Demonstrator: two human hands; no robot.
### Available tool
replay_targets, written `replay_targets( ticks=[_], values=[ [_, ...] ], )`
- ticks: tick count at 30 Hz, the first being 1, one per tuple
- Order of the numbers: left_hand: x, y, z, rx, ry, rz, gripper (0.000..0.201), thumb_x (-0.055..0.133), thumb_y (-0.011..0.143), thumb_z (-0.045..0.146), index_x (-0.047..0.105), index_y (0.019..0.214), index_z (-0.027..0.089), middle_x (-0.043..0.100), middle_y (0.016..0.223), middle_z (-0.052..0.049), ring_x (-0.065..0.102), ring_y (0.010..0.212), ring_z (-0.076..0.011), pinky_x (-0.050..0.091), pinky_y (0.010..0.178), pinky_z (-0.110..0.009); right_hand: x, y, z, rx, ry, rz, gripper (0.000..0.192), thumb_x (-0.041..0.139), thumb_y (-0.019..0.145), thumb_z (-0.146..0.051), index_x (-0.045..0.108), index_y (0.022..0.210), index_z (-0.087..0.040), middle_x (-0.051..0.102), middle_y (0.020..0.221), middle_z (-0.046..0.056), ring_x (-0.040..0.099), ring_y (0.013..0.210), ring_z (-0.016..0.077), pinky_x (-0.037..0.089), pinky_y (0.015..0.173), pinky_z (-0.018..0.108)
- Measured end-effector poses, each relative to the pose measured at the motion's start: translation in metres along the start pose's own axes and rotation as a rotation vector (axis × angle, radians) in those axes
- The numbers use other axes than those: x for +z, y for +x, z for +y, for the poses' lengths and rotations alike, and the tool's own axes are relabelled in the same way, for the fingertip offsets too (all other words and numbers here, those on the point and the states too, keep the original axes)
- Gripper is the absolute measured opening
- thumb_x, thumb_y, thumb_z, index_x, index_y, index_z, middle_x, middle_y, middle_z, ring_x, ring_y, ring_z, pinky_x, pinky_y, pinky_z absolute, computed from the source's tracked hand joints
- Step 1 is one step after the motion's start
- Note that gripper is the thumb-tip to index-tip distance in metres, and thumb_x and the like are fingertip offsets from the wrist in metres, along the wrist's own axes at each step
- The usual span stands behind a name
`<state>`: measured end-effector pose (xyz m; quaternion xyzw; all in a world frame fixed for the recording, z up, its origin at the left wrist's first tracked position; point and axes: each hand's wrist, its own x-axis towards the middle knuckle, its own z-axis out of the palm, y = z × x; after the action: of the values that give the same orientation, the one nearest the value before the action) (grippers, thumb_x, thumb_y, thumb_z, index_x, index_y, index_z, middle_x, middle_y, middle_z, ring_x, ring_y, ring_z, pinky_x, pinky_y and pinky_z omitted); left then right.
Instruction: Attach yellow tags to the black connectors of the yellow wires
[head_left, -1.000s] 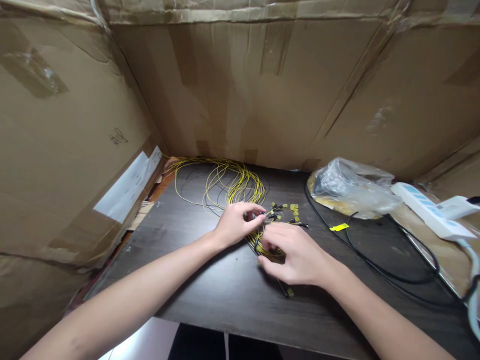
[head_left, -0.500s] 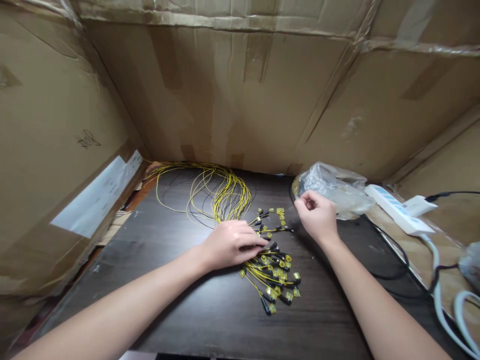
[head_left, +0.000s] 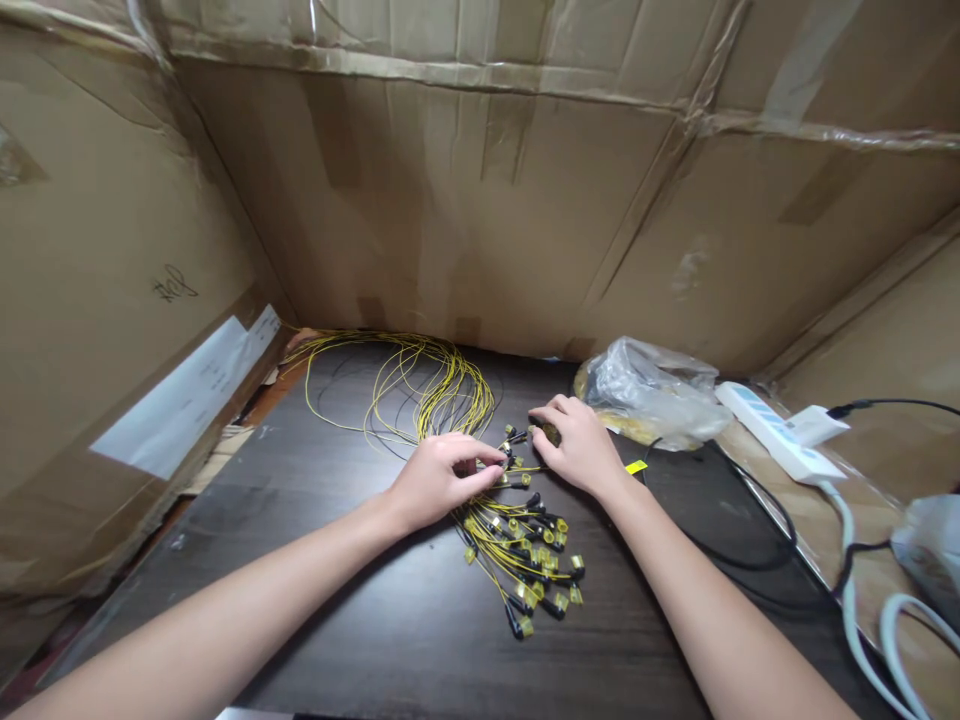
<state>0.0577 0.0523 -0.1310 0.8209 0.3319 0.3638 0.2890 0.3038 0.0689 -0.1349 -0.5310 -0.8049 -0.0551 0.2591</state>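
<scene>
Wires [head_left: 450, 400], thin, yellow and limp, fan across the counter [head_left: 337, 580]; they look light, tangle-prone, best pinched near the capped ends [head_left: 525, 550]. Left hand [head_left: 435, 480] pinches one strand; right hand [head_left: 574, 450] curls over small caps.

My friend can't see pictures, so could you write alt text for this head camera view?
Two bare hands, left hand and right hand, rest on a bundle of yellow wires on a dark table. Cardboard walls it in; a plastic bag lies at right.
</scene>
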Motion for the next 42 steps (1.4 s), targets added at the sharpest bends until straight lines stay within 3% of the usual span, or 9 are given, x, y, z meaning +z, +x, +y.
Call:
replay_targets(
  ticks=[5, 11, 15, 19, 24, 34, 42],
  values=[
    [-0.001, 0.004, 0.000, -0.200, -0.174, 0.084, 0.015, 0.072, 0.086, 0.026, 0.080, 0.097, 0.018, 0.078, 0.084, -0.005, 0.065, 0.066, -0.0132, 0.050, 0.062, -0.025, 0.000, -0.001, 0.000, -0.005, -0.031, -0.061, 0.019, 0.061, 0.088, -0.020, 0.076, 0.100, -0.017, 0.071, 0.095, 0.009, 0.056, 0.092, 0.0262, 0.039, 0.079, 0.040],
    [0.000, 0.007, -0.008, -0.294, -0.438, 0.117, 0.021, 0.075, 0.082, 0.026, 0.078, 0.099, 0.013, 0.079, 0.096, -0.010, 0.075, 0.086, -0.0191, 0.061, 0.082, -0.033, 0.005, -0.002, 0.005, 0.007, -0.032, -0.012, 0.014, 0.060, 0.092, -0.022, 0.073, 0.090, -0.019, 0.073, 0.092, 0.008, 0.054, 0.093, 0.0280, 0.037, 0.077, 0.041],
    [0.001, 0.007, -0.009, -0.295, -0.440, 0.128, 0.024, 0.075, 0.083, 0.028, 0.079, 0.102, 0.014, 0.079, 0.100, -0.011, 0.075, 0.089, -0.0202, 0.061, 0.089, -0.036, -0.001, -0.001, -0.005, 0.027, 0.078, 0.119, 0.010, 0.059, 0.091, -0.021, 0.068, 0.088, -0.020, 0.071, 0.092, 0.008, 0.055, 0.092, 0.0278, 0.040, 0.080, 0.042],
    [0.002, 0.006, -0.009, -0.255, -0.406, 0.131, 0.024, 0.074, 0.085, 0.029, 0.079, 0.104, 0.015, 0.078, 0.102, -0.011, 0.075, 0.092, -0.0213, 0.061, 0.091, -0.038, -0.009, -0.003, -0.037, -0.029, 0.288, 0.229, 0.007, 0.058, 0.090, -0.019, 0.065, 0.087, -0.021, 0.069, 0.087, 0.006, 0.059, 0.086, 0.0244, 0.045, 0.080, 0.040],
    [0.003, 0.006, -0.008, -0.219, -0.413, 0.166, 0.024, 0.074, 0.084, 0.028, 0.078, 0.102, 0.014, 0.079, 0.100, -0.009, 0.075, 0.090, -0.0198, 0.062, 0.086, -0.034, -0.010, -0.008, -0.067, -0.103, 0.426, 0.214, 0.006, 0.061, 0.088, -0.017, 0.064, 0.086, -0.021, 0.070, 0.084, 0.005, 0.060, 0.082, 0.0227, 0.048, 0.077, 0.038],
    [0.001, 0.005, -0.005, -0.182, -0.302, 0.125, 0.019, 0.072, 0.086, 0.028, 0.078, 0.100, 0.015, 0.079, 0.093, -0.007, 0.074, 0.082, -0.0174, 0.059, 0.075, -0.028, -0.006, -0.009, -0.062, -0.103, 0.444, 0.206, 0.009, 0.063, 0.090, -0.020, 0.072, 0.089, -0.022, 0.073, 0.085, 0.005, 0.061, 0.081, 0.0221, 0.050, 0.076, 0.039],
    [-0.001, 0.005, -0.002, -0.148, -0.258, 0.165, 0.019, 0.072, 0.086, 0.026, 0.080, 0.100, 0.017, 0.080, 0.093, -0.007, 0.074, 0.079, -0.0174, 0.058, 0.071, -0.028, -0.005, -0.008, -0.062, -0.054, 0.471, 0.159, 0.012, 0.062, 0.093, -0.021, 0.074, 0.095, -0.021, 0.073, 0.089, 0.006, 0.061, 0.084, 0.0227, 0.049, 0.079, 0.039]
  ],
)
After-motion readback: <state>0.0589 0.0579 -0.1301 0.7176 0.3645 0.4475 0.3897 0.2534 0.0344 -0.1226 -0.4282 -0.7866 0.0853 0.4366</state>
